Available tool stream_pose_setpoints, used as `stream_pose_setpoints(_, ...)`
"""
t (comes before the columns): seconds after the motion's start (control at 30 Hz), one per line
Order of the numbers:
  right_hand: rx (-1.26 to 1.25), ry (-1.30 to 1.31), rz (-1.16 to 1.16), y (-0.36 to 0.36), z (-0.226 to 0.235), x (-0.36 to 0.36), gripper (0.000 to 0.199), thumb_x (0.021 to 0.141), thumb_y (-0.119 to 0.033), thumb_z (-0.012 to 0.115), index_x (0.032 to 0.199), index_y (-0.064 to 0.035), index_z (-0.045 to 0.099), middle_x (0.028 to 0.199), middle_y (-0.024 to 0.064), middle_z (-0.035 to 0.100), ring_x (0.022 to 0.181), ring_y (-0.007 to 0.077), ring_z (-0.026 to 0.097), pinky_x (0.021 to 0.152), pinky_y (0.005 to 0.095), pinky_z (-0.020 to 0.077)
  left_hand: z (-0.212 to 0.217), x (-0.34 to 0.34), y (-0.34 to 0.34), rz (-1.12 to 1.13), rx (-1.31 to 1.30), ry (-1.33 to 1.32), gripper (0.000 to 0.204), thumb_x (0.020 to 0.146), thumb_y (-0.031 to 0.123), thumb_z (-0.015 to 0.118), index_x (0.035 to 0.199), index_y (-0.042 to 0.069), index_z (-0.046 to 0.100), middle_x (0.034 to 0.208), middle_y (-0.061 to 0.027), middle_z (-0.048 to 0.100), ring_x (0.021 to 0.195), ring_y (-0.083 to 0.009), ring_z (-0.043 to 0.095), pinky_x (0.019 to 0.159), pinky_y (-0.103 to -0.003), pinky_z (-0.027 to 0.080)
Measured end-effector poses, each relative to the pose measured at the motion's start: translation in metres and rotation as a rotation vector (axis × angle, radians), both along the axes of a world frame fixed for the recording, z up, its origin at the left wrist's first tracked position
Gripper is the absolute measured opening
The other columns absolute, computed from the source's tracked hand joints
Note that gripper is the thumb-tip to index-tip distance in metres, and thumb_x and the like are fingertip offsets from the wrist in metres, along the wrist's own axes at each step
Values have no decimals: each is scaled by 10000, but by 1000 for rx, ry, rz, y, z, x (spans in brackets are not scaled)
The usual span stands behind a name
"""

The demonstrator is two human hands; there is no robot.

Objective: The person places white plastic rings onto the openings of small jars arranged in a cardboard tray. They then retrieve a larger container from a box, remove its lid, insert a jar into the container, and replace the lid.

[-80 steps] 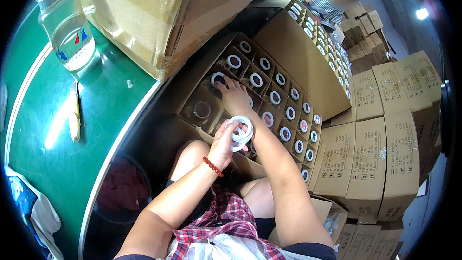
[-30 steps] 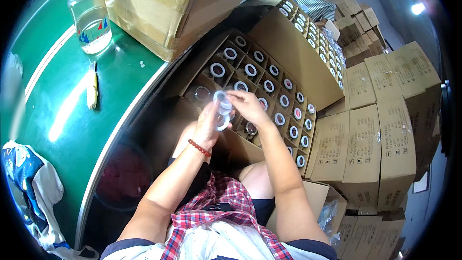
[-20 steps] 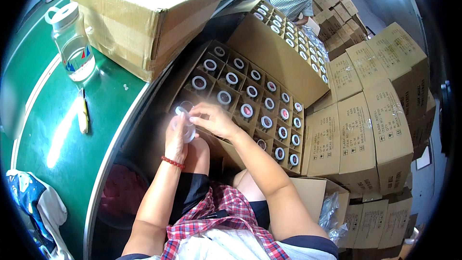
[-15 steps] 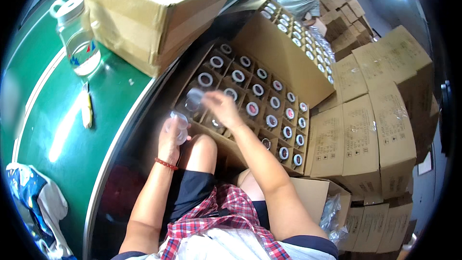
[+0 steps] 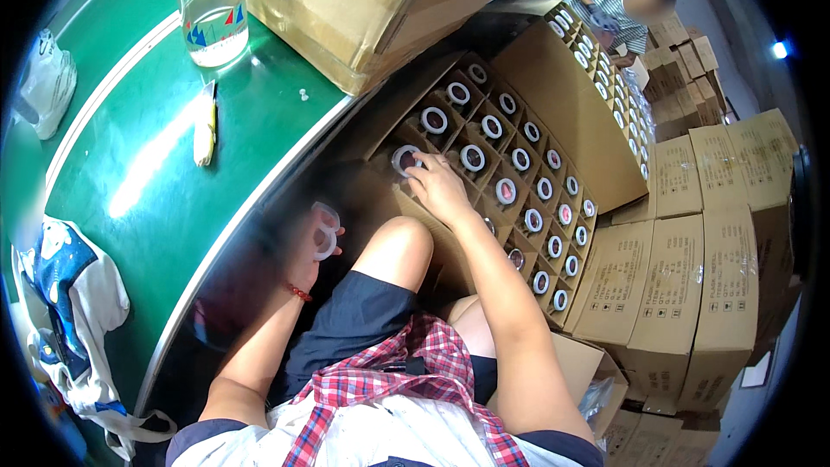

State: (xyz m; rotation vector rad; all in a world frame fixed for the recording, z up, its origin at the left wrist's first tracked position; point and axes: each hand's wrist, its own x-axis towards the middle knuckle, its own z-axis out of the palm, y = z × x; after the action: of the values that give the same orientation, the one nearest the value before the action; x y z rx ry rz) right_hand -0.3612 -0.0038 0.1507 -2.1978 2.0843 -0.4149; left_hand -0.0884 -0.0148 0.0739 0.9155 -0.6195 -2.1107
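The white ring sits over a jar at the left-hand corner of the divided carton. The right hand has its thumb and fingertips at the ring's right side, touching it; whether they pinch it I cannot tell. The left hand, palm up between the carton and the desk's curved edge, curls its fingers around two pale rings. Other white-rimmed jars fill compartments toward the carton's far and right edges. Behind its far edge stands a second carton of similar jars. On the green desk, a large cardboard box reaches the curved edge, with a clear bottle beside it, a yellow-handled knife below the bottle and patterned cloth at the near-left edge. Sealed cartons are stacked at the right.
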Motion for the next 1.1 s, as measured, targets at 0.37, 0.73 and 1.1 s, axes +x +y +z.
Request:
stream_pose_setpoints(0.37, 62, 161, 75, -17, 1, -2, 194, 786, -101, 622, 978, -95, 654, 1261, 127, 530, 1109, 350, 522, 861, 430, 507, 0, -2, 6, -24, 35, 26, 298, 961, 404, 502, 954, 111, 552, 900, -43, 596, 857, -211, 655, 504, -290, 515)
stream_pose_setpoints(0.73, 123, 200, 14, -36, 4, 9, 265, 783, -164, 634, 1040, -103, 605, 1158, 123, 539, 1046, 347, 544, 833, 447, 502, 2, -6, 8, -24, 48, 38, 304, 955, 415, 509, 931, 115, 557, 904, -48, 603, 862, -216, 658, 494, -283, 516)
stream_pose_setpoints(1.1, 185, 165, 55, -26, 12, 5, 302, 762, -229, 679, 1039, -121, 626, 1244, 143, 527, 1082, 398, 525, 924, 449, 463, -4, -5, 10, -5, 51, 45, 308, 940, 428, 531, 932, 122, 570, 895, -44, 622, 861, -225, 664, 487, -290, 519)
